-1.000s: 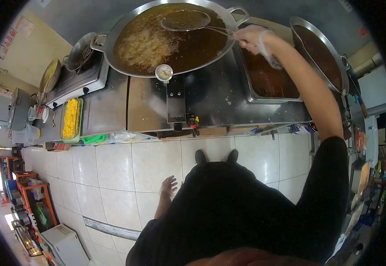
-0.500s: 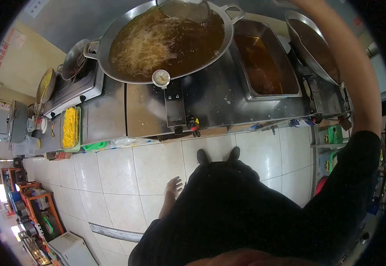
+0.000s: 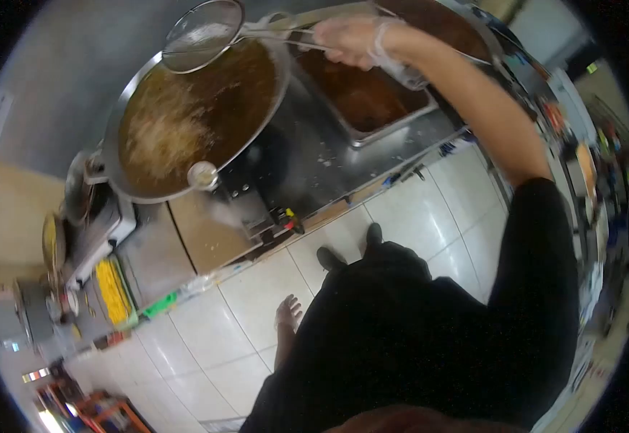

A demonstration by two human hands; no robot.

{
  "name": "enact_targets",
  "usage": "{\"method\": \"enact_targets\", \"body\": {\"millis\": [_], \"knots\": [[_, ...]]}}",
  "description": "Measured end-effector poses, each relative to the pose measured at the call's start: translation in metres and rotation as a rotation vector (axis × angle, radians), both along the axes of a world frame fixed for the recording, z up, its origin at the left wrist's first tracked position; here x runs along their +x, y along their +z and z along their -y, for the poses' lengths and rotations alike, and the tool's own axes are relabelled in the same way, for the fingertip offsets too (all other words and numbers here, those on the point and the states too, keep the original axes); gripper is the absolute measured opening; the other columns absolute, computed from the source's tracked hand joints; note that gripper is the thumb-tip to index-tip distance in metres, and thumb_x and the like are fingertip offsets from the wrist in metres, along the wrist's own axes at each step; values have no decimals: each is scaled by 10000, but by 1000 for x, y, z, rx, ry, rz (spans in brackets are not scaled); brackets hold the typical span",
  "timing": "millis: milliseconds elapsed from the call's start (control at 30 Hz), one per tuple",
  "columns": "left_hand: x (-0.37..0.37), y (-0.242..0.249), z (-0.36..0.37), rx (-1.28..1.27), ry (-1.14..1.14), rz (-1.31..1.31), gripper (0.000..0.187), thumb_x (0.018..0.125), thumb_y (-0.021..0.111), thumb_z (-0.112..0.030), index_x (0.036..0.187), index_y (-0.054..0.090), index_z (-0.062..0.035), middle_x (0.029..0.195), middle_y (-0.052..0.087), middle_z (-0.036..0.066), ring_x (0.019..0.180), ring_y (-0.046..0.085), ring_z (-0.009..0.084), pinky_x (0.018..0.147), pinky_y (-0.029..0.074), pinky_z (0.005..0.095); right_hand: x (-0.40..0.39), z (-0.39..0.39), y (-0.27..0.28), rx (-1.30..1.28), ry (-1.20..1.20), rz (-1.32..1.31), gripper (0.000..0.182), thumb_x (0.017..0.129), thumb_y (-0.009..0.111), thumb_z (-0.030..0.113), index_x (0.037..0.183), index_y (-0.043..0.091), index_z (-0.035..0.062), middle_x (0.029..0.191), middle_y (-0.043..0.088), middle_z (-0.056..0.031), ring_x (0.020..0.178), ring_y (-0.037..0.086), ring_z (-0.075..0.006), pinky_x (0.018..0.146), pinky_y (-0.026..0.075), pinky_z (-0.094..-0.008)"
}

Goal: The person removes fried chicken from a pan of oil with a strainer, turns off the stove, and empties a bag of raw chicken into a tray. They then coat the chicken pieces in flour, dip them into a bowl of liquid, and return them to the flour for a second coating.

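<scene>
My right hand (image 3: 354,40), in a thin clear glove, grips the long handle of a round wire skimmer (image 3: 202,36). The skimmer's mesh bowl is held above the far rim of a big steel wok (image 3: 184,119) filled with brown bubbling oil and pale frying food. A round thermometer dial (image 3: 202,175) is clipped to the wok's near rim. My left hand (image 3: 287,315) hangs down by my side over the tiled floor, fingers apart, holding nothing.
A rectangular steel pan (image 3: 361,94) of dark oil sits right of the wok in the steel counter. A tray of yellow food (image 3: 114,292) lies at the far left. White floor tiles (image 3: 437,209) run along the counter front; my shoes (image 3: 350,245) stand there.
The view has swung and tilted. My right hand, out of sight half a second ago, is back in view and has raised the skimmer out of the oil above the wok's far rim.
</scene>
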State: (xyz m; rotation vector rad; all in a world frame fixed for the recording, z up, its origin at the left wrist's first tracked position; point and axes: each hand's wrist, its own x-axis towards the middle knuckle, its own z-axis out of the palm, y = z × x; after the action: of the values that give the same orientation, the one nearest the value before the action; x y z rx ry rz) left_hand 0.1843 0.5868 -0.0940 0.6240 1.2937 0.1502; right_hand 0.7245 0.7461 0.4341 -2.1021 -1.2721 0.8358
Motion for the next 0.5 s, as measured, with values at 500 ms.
{"method": "enact_targets", "body": {"millis": [500], "knots": [[52,-41,-5,91,-247,200,476,1032,431,-251,1450,441,-23,1439,508,165,1258,529,318,1044,438,456,112,232,-212,-205,-118,719,580,934,496,85,1501,376,60,1172,670,-200,1075,661,-321,891,558,-410]]}}
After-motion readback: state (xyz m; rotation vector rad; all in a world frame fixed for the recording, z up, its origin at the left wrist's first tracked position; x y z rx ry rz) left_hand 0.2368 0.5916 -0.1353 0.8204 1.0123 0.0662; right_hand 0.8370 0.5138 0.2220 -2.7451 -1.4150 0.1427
